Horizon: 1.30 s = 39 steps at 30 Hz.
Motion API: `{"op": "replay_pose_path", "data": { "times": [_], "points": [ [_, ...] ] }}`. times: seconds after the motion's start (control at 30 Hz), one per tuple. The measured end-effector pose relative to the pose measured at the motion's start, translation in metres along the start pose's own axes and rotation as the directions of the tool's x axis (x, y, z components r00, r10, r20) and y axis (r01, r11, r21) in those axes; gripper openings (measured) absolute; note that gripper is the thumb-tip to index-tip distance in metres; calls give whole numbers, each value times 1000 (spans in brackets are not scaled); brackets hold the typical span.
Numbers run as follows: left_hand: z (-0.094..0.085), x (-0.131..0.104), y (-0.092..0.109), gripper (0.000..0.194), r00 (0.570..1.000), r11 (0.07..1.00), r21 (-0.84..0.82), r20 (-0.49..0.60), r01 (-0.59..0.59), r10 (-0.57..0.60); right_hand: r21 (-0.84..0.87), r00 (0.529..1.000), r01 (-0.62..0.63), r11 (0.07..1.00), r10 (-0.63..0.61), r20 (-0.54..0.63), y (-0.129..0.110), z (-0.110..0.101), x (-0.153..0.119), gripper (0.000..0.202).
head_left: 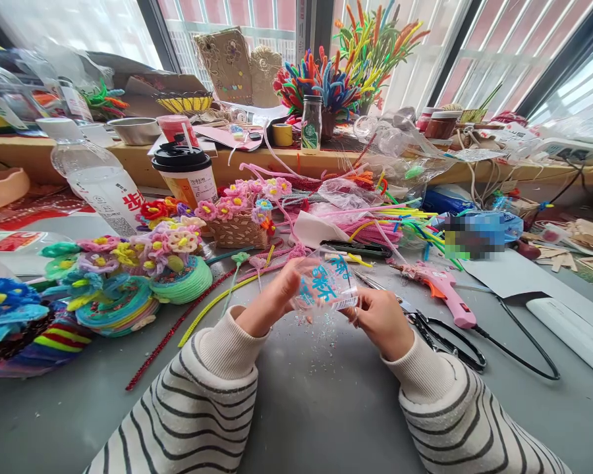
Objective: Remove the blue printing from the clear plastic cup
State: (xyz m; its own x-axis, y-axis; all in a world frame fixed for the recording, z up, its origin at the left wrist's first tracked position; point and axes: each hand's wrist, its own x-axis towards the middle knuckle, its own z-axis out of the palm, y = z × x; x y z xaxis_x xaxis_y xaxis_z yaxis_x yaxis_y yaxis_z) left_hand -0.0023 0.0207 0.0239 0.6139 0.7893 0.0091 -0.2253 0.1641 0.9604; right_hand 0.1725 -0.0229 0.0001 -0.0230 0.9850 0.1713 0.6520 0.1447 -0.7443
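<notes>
A clear plastic cup (323,280) with blue printed characters is tilted on its side above the grey table, between my two hands. My left hand (274,296) is closed round the cup's left end, the thumb lying along it. At the lower right of the cup, my right hand (383,319) grips with curled fingers; those fingertips are partly hidden. Small colourful bits (321,332) are scattered below the cup. Right of my right hand lie black-handled scissors (457,342) and a pink glue gun (447,296). Behind the cup rests a dark utility knife (360,249).
Pots of pipe-cleaner flowers (128,270) crowd the left, near a water bottle (96,174) and a lidded paper cup (185,174). A basket of pink flowers (237,227) and a pile of pipe cleaners (360,224) stand behind. The glue gun's black cord (528,375) loops right.
</notes>
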Motion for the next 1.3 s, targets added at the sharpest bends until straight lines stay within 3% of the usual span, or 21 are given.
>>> {"op": "replay_pose_path", "data": {
  "times": [0.13,0.3,0.57,0.73,0.83,0.93,1.03,1.3],
  "points": [
    [3,-2,4,81,995,994,37,-25,-98,99,-5,996,-74,997,73,-41,-3,-2,0,53],
    [9,-4,8,62,988,978,159,-57,-133,144,15,997,-74,997,74,-22,-4,-3,0,53],
    [8,-3,6,62,979,966,176,-52,-188,199,22,993,-114,993,114,24,-1,-6,2,49],
    [4,1,3,66,936,915,260,-87,-308,340,51,985,-169,984,167,30,2,-19,5,55],
    [0,2,0,68,900,863,363,-123,-351,418,196,963,-157,968,107,246,2,-25,5,58],
    [-2,2,-1,70,892,845,391,-112,-366,438,308,882,-186,933,21,470,1,-25,3,58],
    [-2,2,-2,71,903,856,368,-87,-364,421,301,864,-221,928,43,501,1,-21,2,58],
    [3,0,2,69,917,878,309,-43,-365,397,275,879,-169,946,18,477,2,-18,2,59]
  ]
}}
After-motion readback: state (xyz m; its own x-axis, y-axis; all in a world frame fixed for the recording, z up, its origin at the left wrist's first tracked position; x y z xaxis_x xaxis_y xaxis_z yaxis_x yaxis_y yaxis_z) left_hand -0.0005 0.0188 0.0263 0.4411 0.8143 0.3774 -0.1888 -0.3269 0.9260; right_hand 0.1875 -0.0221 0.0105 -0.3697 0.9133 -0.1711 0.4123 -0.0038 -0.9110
